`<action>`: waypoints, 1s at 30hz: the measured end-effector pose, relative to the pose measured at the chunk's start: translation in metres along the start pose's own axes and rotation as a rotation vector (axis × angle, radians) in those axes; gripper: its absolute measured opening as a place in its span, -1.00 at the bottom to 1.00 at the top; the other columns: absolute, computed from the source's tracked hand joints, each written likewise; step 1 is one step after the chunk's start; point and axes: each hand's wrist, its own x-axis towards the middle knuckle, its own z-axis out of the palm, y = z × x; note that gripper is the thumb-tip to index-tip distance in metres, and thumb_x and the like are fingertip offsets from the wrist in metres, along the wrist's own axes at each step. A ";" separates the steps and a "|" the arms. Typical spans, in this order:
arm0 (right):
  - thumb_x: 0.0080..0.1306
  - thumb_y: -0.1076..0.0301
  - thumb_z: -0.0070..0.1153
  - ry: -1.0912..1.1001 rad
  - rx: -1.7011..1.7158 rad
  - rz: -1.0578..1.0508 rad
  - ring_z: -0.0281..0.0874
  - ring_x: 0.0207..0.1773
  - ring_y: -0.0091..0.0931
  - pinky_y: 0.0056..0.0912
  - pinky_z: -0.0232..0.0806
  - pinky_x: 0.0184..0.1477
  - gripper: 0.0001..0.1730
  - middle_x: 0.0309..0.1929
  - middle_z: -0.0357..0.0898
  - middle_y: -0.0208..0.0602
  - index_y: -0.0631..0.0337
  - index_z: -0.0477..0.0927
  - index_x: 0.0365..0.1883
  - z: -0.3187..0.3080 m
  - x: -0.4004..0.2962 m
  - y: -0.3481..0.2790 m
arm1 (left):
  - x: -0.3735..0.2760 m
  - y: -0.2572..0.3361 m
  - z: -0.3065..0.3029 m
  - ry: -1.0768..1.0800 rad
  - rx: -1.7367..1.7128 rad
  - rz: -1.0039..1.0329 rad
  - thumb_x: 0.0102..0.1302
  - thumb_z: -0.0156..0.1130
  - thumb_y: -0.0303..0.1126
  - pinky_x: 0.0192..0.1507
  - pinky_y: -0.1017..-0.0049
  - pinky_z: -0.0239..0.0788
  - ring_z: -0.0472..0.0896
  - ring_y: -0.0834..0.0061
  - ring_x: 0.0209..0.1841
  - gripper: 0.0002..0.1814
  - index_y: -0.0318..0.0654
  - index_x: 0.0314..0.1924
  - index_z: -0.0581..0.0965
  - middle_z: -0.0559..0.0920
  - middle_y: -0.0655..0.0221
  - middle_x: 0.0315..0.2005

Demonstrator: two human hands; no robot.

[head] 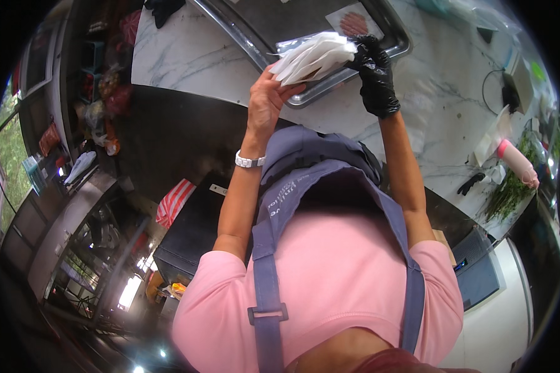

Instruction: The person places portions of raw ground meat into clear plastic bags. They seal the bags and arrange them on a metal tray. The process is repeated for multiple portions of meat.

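Observation:
My bare left hand, with a white watch on the wrist, holds a fanned stack of white paper-like sheets by its left end. In a black disposable glove, my right hand pinches the stack's right edge; its fingertips are partly hidden. Both hands are over the near rim of a metal tray. Inside the tray, behind the right hand, lies a flat pinkish ground-meat patty on a square of clear or white sheet. A clear plastic edge shows behind the stack.
The tray stands on a white marble-patterned counter. A black glove lies at its far left. To the right are another black glove, a pink bottle-shaped item and green herbs. A black cabinet stands at lower left.

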 end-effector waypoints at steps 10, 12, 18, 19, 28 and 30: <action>0.34 0.41 0.02 -0.126 0.201 -0.072 0.49 0.03 -0.44 -0.34 0.43 0.03 -0.60 0.05 0.44 -0.31 0.16 0.35 0.15 0.012 -0.008 -0.015 | 0.020 0.010 0.006 0.198 0.852 0.686 0.22 0.31 -0.32 -0.22 0.60 0.34 0.51 0.57 -0.25 -0.81 -0.17 -0.21 0.54 0.58 0.38 -0.26; 0.32 0.45 0.03 -0.093 0.134 -0.090 0.44 0.13 -0.41 -0.28 0.46 0.05 -0.59 0.13 0.39 -0.30 0.18 0.37 0.14 0.015 -0.007 -0.021 | 0.029 0.015 0.002 0.117 0.816 0.681 0.23 0.30 -0.33 -0.20 0.63 0.32 0.50 0.61 -0.25 -0.82 -0.19 -0.22 0.53 0.59 0.43 -0.31; 0.30 0.53 -0.05 -0.063 -0.143 -0.195 0.44 0.16 -0.37 -0.24 0.48 0.05 -0.58 0.23 0.27 -0.29 0.25 0.37 0.15 0.017 -0.009 -0.040 | 0.030 0.029 0.026 -0.049 0.444 0.418 0.29 0.24 -0.38 -0.21 0.71 0.26 0.44 0.74 -0.30 -0.84 -0.29 -0.28 0.48 0.53 0.55 -0.41; 0.30 0.54 -0.06 -0.066 -0.176 -0.220 0.46 0.14 -0.36 -0.25 0.48 0.05 -0.59 0.24 0.25 -0.29 0.26 0.38 0.14 0.020 -0.011 -0.044 | 0.030 0.030 0.027 -0.034 0.454 0.425 0.30 0.23 -0.39 -0.22 0.72 0.25 0.42 0.76 -0.31 -0.84 -0.31 -0.30 0.46 0.51 0.57 -0.42; 0.25 0.53 0.09 -0.078 -0.295 -0.378 0.42 -0.18 -0.64 -0.61 0.31 -0.26 -0.71 -0.07 0.48 -0.43 0.25 0.52 -0.03 0.048 -0.025 -0.099 | 0.027 0.065 0.053 0.008 0.782 0.850 0.37 -0.01 -0.48 -0.35 0.72 0.14 0.27 0.72 -0.43 -0.94 -0.25 -0.31 0.35 0.34 0.48 -0.50; 0.23 0.47 0.05 -0.132 -0.320 -0.527 0.44 -0.18 -0.56 -0.53 0.33 -0.16 -0.62 -0.06 0.50 -0.39 0.32 0.48 0.04 0.042 -0.009 -0.095 | 0.034 0.067 0.054 0.047 0.719 0.744 0.39 -0.01 -0.43 -0.33 0.70 0.13 0.25 0.69 -0.42 -0.91 -0.25 -0.30 0.35 0.34 0.48 -0.48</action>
